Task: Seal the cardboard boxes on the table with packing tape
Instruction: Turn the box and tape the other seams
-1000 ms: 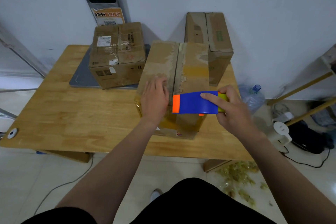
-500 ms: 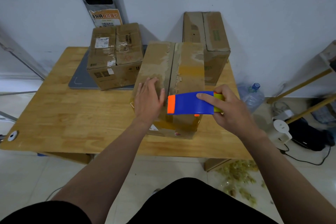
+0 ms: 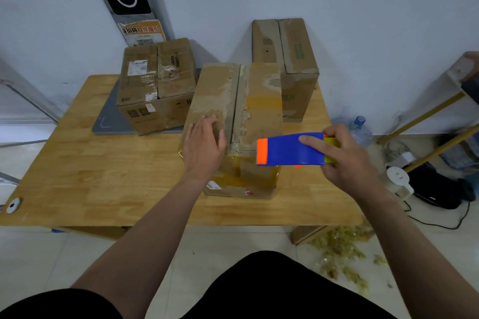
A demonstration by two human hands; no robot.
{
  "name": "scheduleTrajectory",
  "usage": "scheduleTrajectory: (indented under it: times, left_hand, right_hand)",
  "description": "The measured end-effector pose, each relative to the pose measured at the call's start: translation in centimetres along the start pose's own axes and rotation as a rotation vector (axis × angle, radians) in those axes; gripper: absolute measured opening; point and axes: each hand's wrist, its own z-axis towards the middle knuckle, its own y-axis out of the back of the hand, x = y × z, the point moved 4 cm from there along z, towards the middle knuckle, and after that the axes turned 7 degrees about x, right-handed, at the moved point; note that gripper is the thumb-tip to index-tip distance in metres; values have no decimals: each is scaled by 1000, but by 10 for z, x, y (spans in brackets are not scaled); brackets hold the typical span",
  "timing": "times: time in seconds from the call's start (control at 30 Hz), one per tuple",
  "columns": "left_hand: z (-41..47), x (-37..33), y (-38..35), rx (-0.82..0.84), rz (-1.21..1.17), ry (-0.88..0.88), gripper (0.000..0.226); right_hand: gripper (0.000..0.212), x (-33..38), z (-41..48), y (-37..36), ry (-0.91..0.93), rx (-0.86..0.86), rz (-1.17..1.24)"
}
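A wooden table (image 3: pixel 103 176) stands against a pale wall on a tiled floor, with a water bottle (image 3: pixel 359 129) on the floor to the right. Three cardboard boxes sit on it. The nearest box (image 3: pixel 259 101) is in the middle, and its top flaps meet along a ragged seam. The left hand (image 3: pixel 204 147) lies flat on the left flap, fingers straight. The right hand (image 3: pixel 344 158) grasps a blue and orange tape dispenser (image 3: pixel 290 149) over the box's near right corner. I cannot tell whether it touches the cardboard.

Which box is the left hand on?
The front box; the left hand rests flat on its top. The back-left box and back-right box stand untouched.
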Motion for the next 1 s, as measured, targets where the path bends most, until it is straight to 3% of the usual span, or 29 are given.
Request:
scheduleTrajectory:
  times: [0.37,0.57,0.67,0.83,1.0]
  left_hand:
    - [9,-28,-18,121,183,227,43]
    - [18,-58,-30,96,72,16,34]
    - [15,-58,-29,44,-26,22,30]
    - [8,-48,-28,47,46,-83,64]
    - [6,-50,-28,70,91,-82,59]
  right_hand:
    - [75,-2,-5,-16,-75,-13,107]
    - [74,-4,-6,-20,-65,2,111]
    - [70,-11,-7,-18,-47,-7,114]
    - [76,-21,-11,-15,-30,-2,71]
    - [82,-30,-9,-12,50,25,25]
